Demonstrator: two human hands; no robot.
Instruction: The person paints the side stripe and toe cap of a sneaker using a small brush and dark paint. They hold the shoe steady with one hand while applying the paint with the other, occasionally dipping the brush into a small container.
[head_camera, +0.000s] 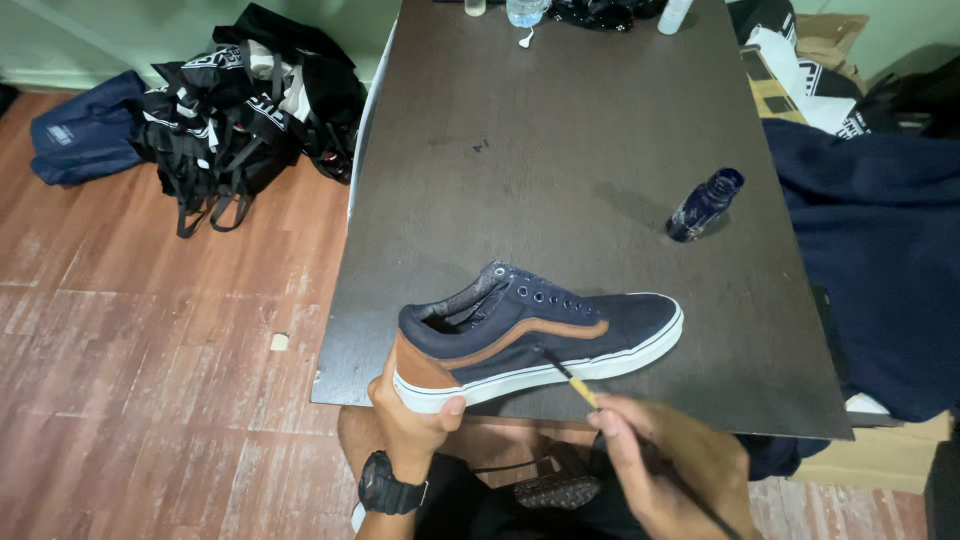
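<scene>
On the floor at far left lies a heap of black bags (250, 100). At the near edge of the dark table (560, 130), the left hand (412, 420) clasps the heel of the navy sneaker (540, 335), steadying it, while the right hand (665, 460) pinches a thin brush (570, 378), its tip on the shoe's side; a small dark bottle (705, 205) stands within reach

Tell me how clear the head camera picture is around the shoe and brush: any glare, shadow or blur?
Head view: the shoe is sharp and evenly lit, no glare on it; the dark table has a dull sheen; the small bottle throws a soft shadow to its left; the right hand is slightly soft at the frame's bottom edge, its brush tip clear; the left hand is in focus; edges bow slightly.
</scene>
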